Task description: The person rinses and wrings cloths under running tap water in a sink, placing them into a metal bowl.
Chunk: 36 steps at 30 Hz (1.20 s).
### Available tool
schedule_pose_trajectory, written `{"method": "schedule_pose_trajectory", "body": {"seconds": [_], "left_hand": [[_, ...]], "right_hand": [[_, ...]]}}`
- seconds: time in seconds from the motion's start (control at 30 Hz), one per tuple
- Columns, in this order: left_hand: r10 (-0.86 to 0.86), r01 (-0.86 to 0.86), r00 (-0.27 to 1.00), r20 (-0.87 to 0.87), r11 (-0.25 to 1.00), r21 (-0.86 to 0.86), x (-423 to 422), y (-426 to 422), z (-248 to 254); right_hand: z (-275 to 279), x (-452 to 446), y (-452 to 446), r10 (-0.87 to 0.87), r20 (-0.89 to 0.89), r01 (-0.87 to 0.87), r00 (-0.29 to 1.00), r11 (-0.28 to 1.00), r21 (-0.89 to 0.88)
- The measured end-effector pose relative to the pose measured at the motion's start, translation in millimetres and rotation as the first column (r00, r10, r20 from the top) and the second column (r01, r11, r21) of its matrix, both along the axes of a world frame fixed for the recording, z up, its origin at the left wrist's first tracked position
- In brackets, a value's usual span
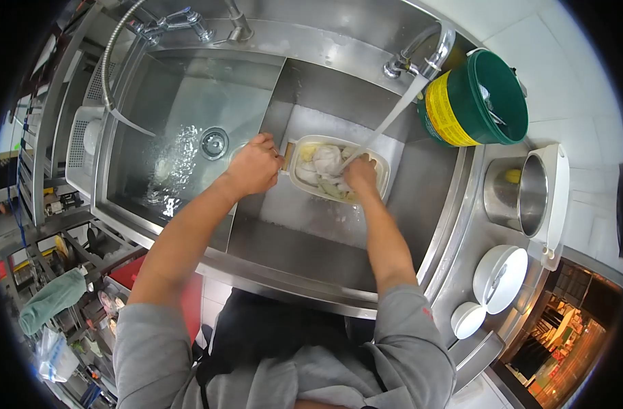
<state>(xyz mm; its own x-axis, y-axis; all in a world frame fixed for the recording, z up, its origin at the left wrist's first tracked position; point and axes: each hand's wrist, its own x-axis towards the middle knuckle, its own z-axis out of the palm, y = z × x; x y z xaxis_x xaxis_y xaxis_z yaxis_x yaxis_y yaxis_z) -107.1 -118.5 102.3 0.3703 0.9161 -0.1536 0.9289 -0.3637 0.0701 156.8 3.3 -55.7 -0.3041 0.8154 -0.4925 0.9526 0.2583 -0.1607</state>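
Note:
An oval cream container (386, 167) sits on the floor of the right sink basin, holding wet, whitish lumps (327, 161) whose kind I cannot make out. My right hand (361, 174) reaches into its right side with fingers curled down among the contents; the fingertips are hidden. Water (394, 114) from the tap runs in beside that hand. My left hand (255, 165) is closed over the basin divider, close to the brown-and-white end piece (288, 157) at the container's left. Whatever its fingers may grip is hidden.
Water fills the left basin (141, 95), under a hanging spray hose (107, 65). A green bucket (472, 102) stands at the right back. A steel pot (506, 194) and white bowls (497, 273) line the right counter. Racks (46, 157) stand at left.

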Motion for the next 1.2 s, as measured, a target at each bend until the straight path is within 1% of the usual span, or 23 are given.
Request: {"method": "schedule_pose_trajectory", "body": {"seconds": [0.03, 0.07, 0.13, 0.17, 0.23, 0.27, 0.3, 0.33, 0.43, 0.53, 0.57, 0.6, 0.63, 0.7, 0.73, 0.8, 0.87, 0.9, 0.93, 0.97, 1.03, 1.17, 1.2], "left_hand": [[-0.004, 0.004, 1.0, -0.02, 1.0, -0.012, 1.3, -2.5, -0.7], [-0.005, 0.004, 1.0, -0.008, 1.0, -0.012, 1.5, -7.0, -1.2], [-0.012, 0.012, 1.0, 0.011, 1.0, 0.009, -0.7, -4.1, -2.8], [-0.015, 0.015, 1.0, -0.003, 1.0, 0.028, -1.4, -4.2, -2.7], [-0.025, 0.027, 0.999, -0.025, 0.998, 0.065, -0.4, -5.0, -1.7], [-0.023, 0.024, 1.0, -0.015, 0.999, 0.027, 0.8, -5.8, -3.3], [-0.019, 0.019, 1.0, -0.009, 1.0, -0.003, 0.0, -4.6, -7.5], [-0.008, 0.008, 1.0, -0.003, 1.0, -0.03, -0.4, -3.3, -6.1], [0.002, -0.003, 0.999, -0.037, 1.0, -0.022, 1.5, -5.7, 0.8], [-0.012, 0.013, 1.0, -0.007, 0.997, 0.078, -0.2, -8.0, -2.4], [-0.005, 0.006, 1.0, -0.005, 0.997, 0.07, -0.3, -8.6, -2.2], [-0.001, 0.001, 1.0, -0.003, 0.998, 0.064, -0.6, -7.5, -2.3], [0.002, -0.002, 1.0, 0.001, 0.998, 0.055, 1.0, -8.3, -3.4], [0.0, -0.002, 1.0, 0.02, 0.996, 0.088, 1.5, -13.4, -4.4], [-0.005, 0.002, 1.0, 0.028, 0.994, 0.111, 0.5, -11.5, -5.0], [0.01, -0.009, 1.0, -0.022, 0.999, 0.052, 2.4, -10.7, -9.7], [0.011, -0.01, 0.997, -0.074, 1.0, 0.004, 8.7, -13.2, 3.8], [-0.007, 0.01, 0.993, -0.117, 1.0, 0.027, 8.5, -11.7, -1.2], [0.005, -0.005, 1.0, 0.003, 0.999, 0.054, 7.1, -12.5, -2.7], [-0.007, -0.005, 0.995, 0.1, 0.993, 0.121, 1.6, -7.9, -22.3], [-0.041, 0.032, 0.998, 0.046, 0.982, 0.188, -4.6, -5.5, -35.3], [-0.057, 0.055, 0.998, 0.011, 0.984, 0.172, -5.6, -5.0, -34.4], [-0.059, 0.056, 0.998, 0.011, 0.983, 0.177, -6.5, -3.6, -38.0]], "right_hand": [[-4.8, -5.5, -4.7, -0.11, -0.054, 0.11, 0.992, 0.994, 0.006], [-22.9, -7.5, -14.7, 0.007, -0.142, -0.003, 0.99, 1.0, 0.029], [-64.9, -13.8, -18.2, 0.241, -0.303, -0.211, 0.922, 0.969, 0.128], [-53.4, -24.7, -17.0, 0.113, -0.409, -0.135, 0.906, 0.991, -0.024], [-33.3, -40.8, -17.3, -0.184, -0.538, -0.012, 0.822, 0.94, -0.34], [-31.1, -39.7, -23.0, -0.476, -0.562, 0.205, 0.677, 0.855, -0.477], [-24.6, -41.7, -23.8, -0.707, -0.543, 0.368, 0.453, 0.703, -0.608], [-16.8, -42.9, -22.7, -0.859, -0.478, 0.462, 0.183, 0.504, -0.73], [15.4, -28.6, -23.3, -0.908, -0.419, 0.496, 0.0, 0.364, -0.788], [56.8, -8.4, -23.3, -0.911, -0.364, 0.496, -0.194, 0.229, -0.838], [79.4, -1.6, -29.9, -0.886, -0.44, 0.601, 0.146, 0.433, -0.672], [102.5, 7.1, -38.0, -0.775, -0.421, 0.613, 0.472, 0.632, -0.474], [119.7, 17.2, -49.5, -0.598, -0.303, 0.533, 0.742, 0.8, -0.275], [114.2, 44.6, -85.0, -0.34, -0.27, 0.348, 0.901, 0.937, -0.018], [114.4, 57.0, -100.9, -0.207, -0.221, 0.235, 0.953, 0.966, 0.111], [132.0, 75.3, -129.9, -0.282, -0.141, 0.293, 0.949, 0.954, 0.064], [145.8, 101.7, -159.0, -0.193, -0.063, 0.201, 0.979, 0.967, 0.157], [149.3, 113.8, -166.6, -0.195, -0.015, 0.196, 0.981, 0.973, 0.119], [152.7, 123.7, -174.8, -0.194, 0.028, 0.192, 0.981, 0.979, 0.073], [163.4, 131.9, -185.6, -0.245, 0.01, 0.242, 0.97, 0.965, 0.101], [186.5, 136.0, -210.6, -0.31, -0.033, 0.311, 0.95, 0.94, 0.138], [180.5, 146.2, -248.6, -0.379, -0.203, 0.429, 0.903, 0.825, 0.369], [176.1, 148.2, -251.6, -0.398, -0.243, 0.465, 0.885, 0.793, 0.394]]}}
